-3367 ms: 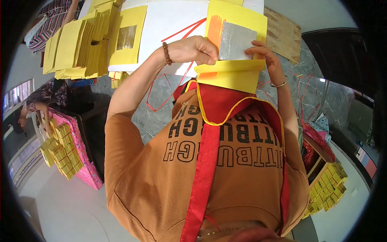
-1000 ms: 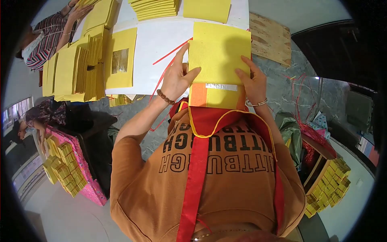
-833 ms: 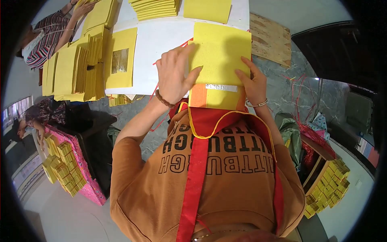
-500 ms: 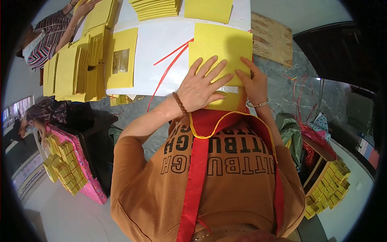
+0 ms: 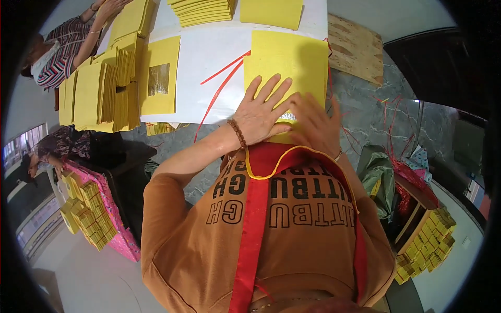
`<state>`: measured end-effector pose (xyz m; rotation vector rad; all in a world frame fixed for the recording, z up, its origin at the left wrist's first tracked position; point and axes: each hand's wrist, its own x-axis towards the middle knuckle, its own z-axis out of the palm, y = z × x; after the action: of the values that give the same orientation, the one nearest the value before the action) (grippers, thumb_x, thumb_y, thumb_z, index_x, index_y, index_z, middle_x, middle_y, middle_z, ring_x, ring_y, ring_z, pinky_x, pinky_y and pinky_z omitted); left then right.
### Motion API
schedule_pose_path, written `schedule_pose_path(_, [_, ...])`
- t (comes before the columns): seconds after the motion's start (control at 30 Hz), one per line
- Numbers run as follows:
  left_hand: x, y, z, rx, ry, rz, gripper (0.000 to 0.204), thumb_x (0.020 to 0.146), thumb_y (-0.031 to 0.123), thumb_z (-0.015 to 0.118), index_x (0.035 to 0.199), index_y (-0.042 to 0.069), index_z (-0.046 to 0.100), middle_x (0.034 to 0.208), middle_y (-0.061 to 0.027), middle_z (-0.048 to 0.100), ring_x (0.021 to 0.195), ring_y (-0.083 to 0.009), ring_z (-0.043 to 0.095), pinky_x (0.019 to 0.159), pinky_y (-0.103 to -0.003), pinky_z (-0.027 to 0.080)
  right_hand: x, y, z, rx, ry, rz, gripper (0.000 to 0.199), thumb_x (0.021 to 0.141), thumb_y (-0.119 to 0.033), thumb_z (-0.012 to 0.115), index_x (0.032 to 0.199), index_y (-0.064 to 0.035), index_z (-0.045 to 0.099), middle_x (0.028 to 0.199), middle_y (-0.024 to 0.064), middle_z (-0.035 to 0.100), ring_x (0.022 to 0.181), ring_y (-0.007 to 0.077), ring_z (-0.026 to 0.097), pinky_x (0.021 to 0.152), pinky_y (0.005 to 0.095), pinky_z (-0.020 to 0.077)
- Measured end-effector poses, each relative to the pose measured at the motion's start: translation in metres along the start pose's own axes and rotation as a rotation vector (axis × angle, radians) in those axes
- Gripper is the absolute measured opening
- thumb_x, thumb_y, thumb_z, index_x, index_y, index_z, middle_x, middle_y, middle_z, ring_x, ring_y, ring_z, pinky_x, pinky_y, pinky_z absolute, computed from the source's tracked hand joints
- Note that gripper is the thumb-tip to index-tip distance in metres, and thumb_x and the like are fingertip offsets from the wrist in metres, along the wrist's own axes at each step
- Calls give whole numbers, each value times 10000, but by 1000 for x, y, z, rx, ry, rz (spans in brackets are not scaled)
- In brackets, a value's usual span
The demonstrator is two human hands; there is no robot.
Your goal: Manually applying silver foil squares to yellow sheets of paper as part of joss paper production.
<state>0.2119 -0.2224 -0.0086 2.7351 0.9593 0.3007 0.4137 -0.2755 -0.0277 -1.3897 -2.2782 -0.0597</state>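
Note:
A large yellow paper piece (image 5: 284, 60), like an envelope or folded sheet, lies at the front edge of the table before me. My left hand (image 5: 261, 115) presses flat on its lower left part, fingers spread. Over the lower right part is my right hand (image 5: 319, 125), its fingers smeared by motion. Between my hands shows a short shiny pale strip (image 5: 287, 117) on the yellow paper; whether my right hand touches it I cannot tell. Red ribbon ends (image 5: 216, 94) stick out from the paper's left side.
Stacks of yellow paper pieces (image 5: 87, 99) stand at the table's left, beside one with a shiny window patch (image 5: 158, 79). More piles (image 5: 201, 11) lie at the far side. A co-worker's hand (image 5: 110, 8) rests at far left. A wooden board (image 5: 355, 49) lies right of the table.
My right hand has moved down and left from the paper's right edge, over the lower part near the shiny strip. My left hand stays flat in about the same place.

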Motion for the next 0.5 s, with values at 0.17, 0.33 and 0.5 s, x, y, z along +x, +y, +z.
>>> schedule_pose_path(0.17, [-2, -4, -4, -82, -44, 0, 624, 874, 374, 504, 1378, 67, 303, 1435, -162, 268, 1335, -329, 213, 1075, -493, 135, -9, -5, 2, 43, -201, -22, 675, 758, -554, 557, 1309, -190, 419, 1385, 35, 390, 1285, 232, 352, 979, 674, 167])
schedule_pose_path(0.33, [0, -9, -6, -81, -20, 50, 615, 840, 259, 577, 1358, 44, 325, 1416, -157, 295, 1304, -328, 259, 1055, -473, 188, -12, -4, 5, 67, -174, -10, 652, 764, -531, 567, 1301, -189, 427, 1393, 33, 380, 1289, 237, 347, 983, 677, 156])
schedule_pose_path(0.5, [6, -13, -14, 95, 50, 162, 534, 800, 215, 602, 1277, 37, 439, 1319, -134, 411, 1096, -285, 438, 894, -400, 371, -7, -3, 0, 70, -204, 0, 607, 780, -485, 581, 1289, -184, 442, 1404, 35, 363, 1299, 239, 331, 1003, 646, 166])
